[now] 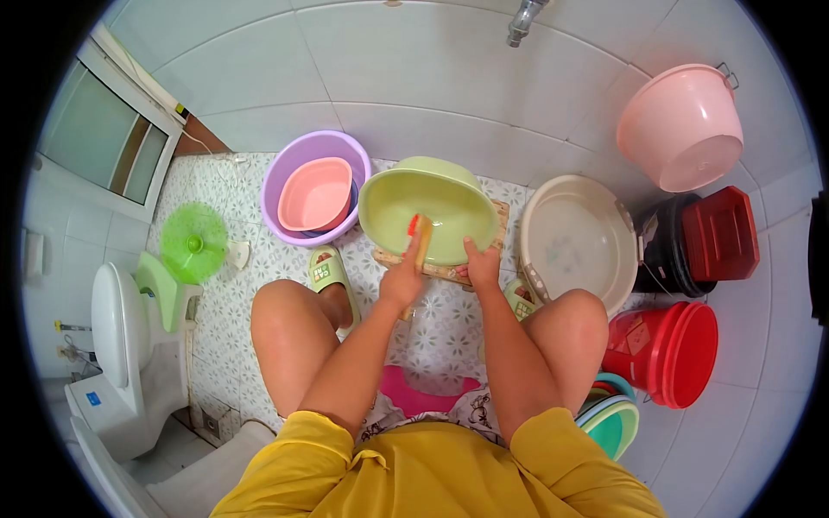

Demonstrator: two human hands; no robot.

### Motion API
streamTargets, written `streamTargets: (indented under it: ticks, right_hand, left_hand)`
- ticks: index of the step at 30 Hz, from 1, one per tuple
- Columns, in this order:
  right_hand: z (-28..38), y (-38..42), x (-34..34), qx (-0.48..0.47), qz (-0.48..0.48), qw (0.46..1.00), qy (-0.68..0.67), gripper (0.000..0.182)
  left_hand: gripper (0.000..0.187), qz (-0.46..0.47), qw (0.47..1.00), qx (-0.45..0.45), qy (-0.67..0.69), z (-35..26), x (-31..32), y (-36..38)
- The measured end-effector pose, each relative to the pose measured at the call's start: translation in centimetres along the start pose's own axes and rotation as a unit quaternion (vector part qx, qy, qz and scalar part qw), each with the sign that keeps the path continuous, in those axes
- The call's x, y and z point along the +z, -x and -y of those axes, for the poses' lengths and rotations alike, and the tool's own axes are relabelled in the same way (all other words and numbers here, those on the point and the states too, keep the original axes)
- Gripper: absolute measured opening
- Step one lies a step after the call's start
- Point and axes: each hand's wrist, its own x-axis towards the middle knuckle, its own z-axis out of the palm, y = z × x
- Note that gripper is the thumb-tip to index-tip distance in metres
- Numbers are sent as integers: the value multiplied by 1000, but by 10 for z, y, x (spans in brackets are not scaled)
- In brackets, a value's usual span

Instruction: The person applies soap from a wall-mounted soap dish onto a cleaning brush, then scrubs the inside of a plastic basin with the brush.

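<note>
We read the clock from the middle of the pale green basin [466, 203], with the wall [414, 52] ahead at twelve. Nearest to us are the yellow sleeves [315, 436], and then, at six, part of a bright pink thing [414, 397] (a low seat, we suppose, though most of it is hidden). Near seven, the left hand [401, 283] is closed around the handle of a brush [423, 246], whose orange-red head points up into the basin. Between four and five, the right hand [484, 262] grips the near rim, thumb inside and fingers outside. The basin itself tips toward us over a patterned board [445, 273].

We judge the step in hand to be scrubbing the inside. To do it well, we would brace the rim with the right hand so the basin cannot skid on the board, lay the brush head flat, and work in short overlapping strokes, giving extra care to the curve where side meets bottom. Whether any suds lie in there, we cannot tell.

Just beside the basin, a purple tub [332, 142] bearing a smaller pink basin [315, 194] sits a little past nine, and a beige tub [553, 216] a little past three. Farther off, we see a red bucket [643, 341] at four, a pink bucket [678, 129] between two and three, and a metal tap [522, 24] high at one
</note>
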Motion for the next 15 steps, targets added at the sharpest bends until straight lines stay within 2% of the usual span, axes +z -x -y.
streamTargets:
  ticks: [1, 5, 8, 9, 11, 12, 14, 15]
  right_hand:
    - [1, 0, 0, 7, 3, 1000, 4, 34]
    - [0, -2, -1, -5, 12, 1000, 19, 34]
    - [-1, -4, -1, -7, 23, 999, 32, 33]
    - [-1, -5, -1, 2, 23, 999, 37, 33]
    - [-3, -5, -1, 12, 22, 999, 41, 33]
    - [-4, -5, -1, 12, 8, 999, 33, 33]
    - [-7, -6, -1, 12, -7, 1000, 24, 33]
    - [-7, -6, -1, 14, -8, 1000, 10, 33]
  left_hand:
    - [75, -32, 999, -17, -15, 3, -4, -2]
    - [79, -61, 991, -72, -94, 7, -9, -8]
    - [75, -16, 1000, 1, -16, 13, 8, -4]
    - [75, -16, 1000, 1, -16, 10, 12, 1]
    - [74, 57, 992, 92, 70, 1, 22, 9]
    - [74, 56, 992, 92, 69, -5, 23, 12]
    - [75, 117, 970, 30, 210, -14, 23, 17]
    - [73, 93, 985, 49, 140, -13, 20, 18]
